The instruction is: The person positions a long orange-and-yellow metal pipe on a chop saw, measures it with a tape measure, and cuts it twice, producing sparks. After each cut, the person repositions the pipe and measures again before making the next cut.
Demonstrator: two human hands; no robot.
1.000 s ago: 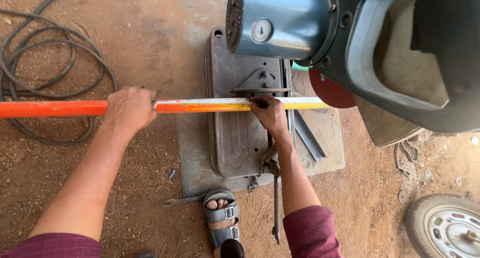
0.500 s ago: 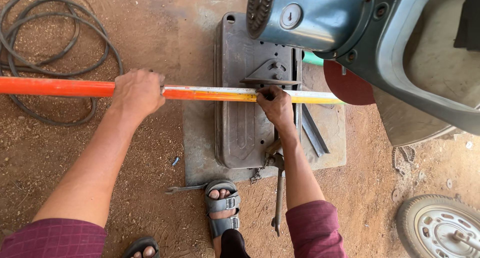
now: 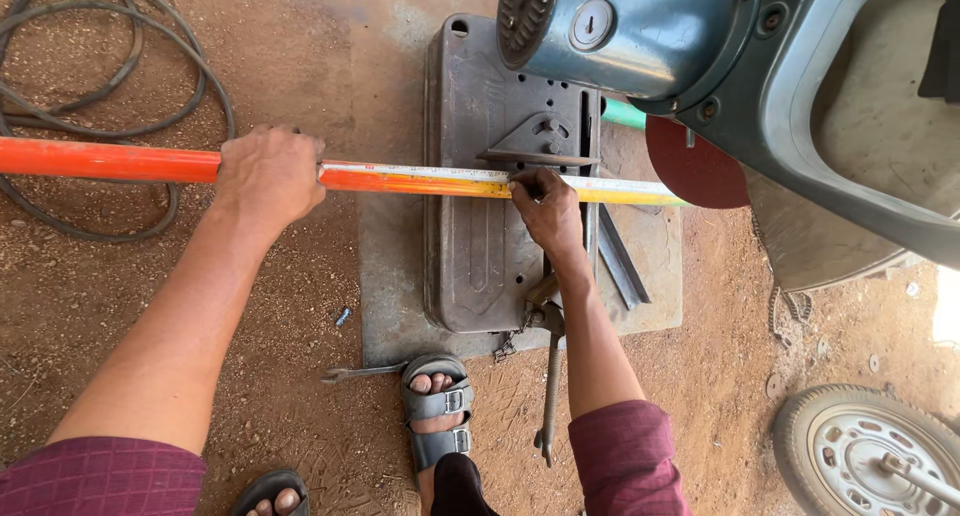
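Here the long bar [image 3: 420, 180] lies level across the grey steel base [image 3: 480, 266] of a chop saw, running from the left edge of view to just under the dark red cutting disc [image 3: 695, 166]. Its colour changes along the length — bright orange at the left, fading through a pale upper face to yellow near the disc. The left hand [image 3: 268, 174] is clenched over the bar well left of the base, knuckles up, fingers wrapped around it. The right hand [image 3: 545, 211] rests on the bar at the saw's vise, fingers [image 3: 522, 188] pinched on its near edge. The blue motor housing [image 3: 640, 31] hangs raised above. On the dirt floor — a coil of black cable [image 3: 110, 96] behind the bar, a spanner [image 3: 365, 372] beside a sandalled foot [image 3: 437, 416], and a small wheel [image 3: 880, 456] at lower right.
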